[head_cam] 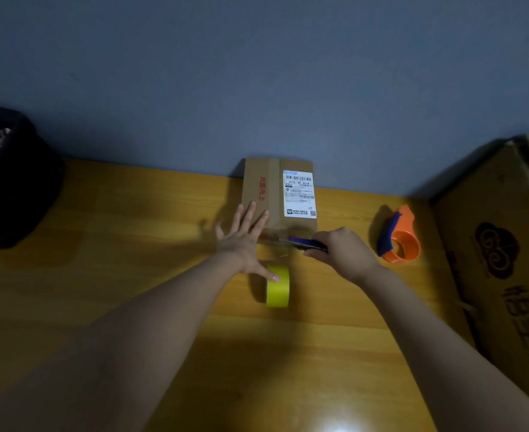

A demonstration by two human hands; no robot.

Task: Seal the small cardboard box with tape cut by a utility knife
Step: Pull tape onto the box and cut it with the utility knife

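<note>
**Knife at the box's near edge**

The person's left hand [243, 241] is lying flat and spread wide, gripping nothing, its fingertips resting on the near left corner of the small cardboard box [278, 192]. The thumb is touching the yellow tape roll [278, 286], which is standing on edge just below the palm. The right hand [339, 249] is curling closed around a blue utility knife [303, 243], whose tip is pointing leftward along the box's near edge, between the two hands. An orange tape dispenser [401, 238] is sitting near the right hand, on its outer side.

We read "501E" atop the white label [299, 194] on the small cardboard box [267, 194] beyond our left hand [242, 241]; other print is illegible.
</note>
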